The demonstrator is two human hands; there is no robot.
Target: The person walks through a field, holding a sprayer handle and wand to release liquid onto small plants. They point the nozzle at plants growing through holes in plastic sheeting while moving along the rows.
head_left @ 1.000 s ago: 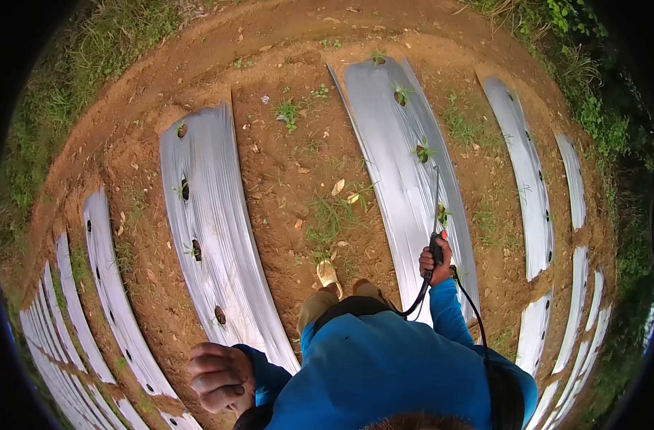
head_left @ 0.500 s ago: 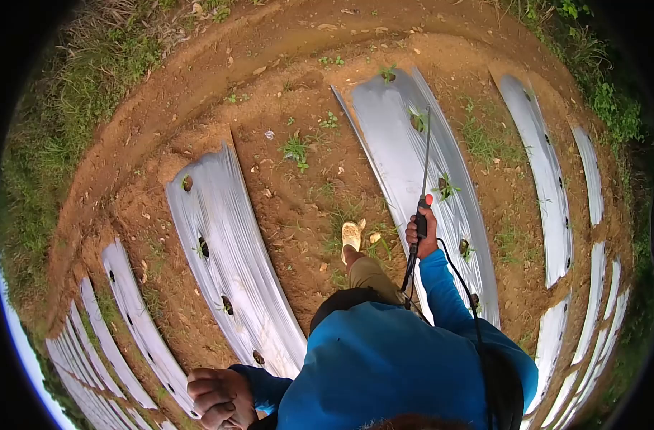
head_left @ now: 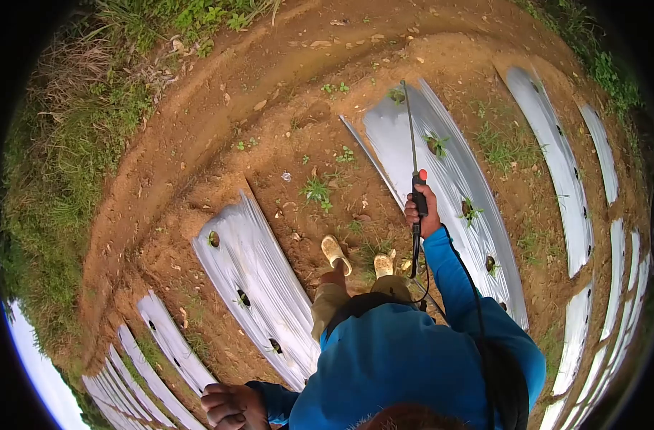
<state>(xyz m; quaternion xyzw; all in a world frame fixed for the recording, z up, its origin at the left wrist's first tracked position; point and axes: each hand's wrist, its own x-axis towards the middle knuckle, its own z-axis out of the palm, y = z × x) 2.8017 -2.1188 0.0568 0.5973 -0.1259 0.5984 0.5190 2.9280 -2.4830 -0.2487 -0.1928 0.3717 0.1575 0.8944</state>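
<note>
My right hand (head_left: 431,215) is wrapped round the black grip of a spray wand (head_left: 412,140), which has a red part at its top. The thin lance points forward over a silver-covered bed (head_left: 395,136). Its tip appears beside a small green plant (head_left: 396,95) at the bed's far end; I cannot tell its height above it. A dark hose (head_left: 416,251) runs from the grip back toward my body. My left hand (head_left: 234,407) is low at my left side, fingers curled closed; whatever it may hold is hidden.
Another silver-covered bed (head_left: 252,265) with planting holes lies to my left, and further beds (head_left: 556,165) run along the right. Bare brown soil (head_left: 291,215) separates them. My light-coloured shoes (head_left: 335,252) stand in the furrow. Grass (head_left: 76,143) borders the far left.
The wand has swung left, its tip moving from the second plant to beside the farthest one. Both shoes now show, where only one did before. My left hand stays curled.
</note>
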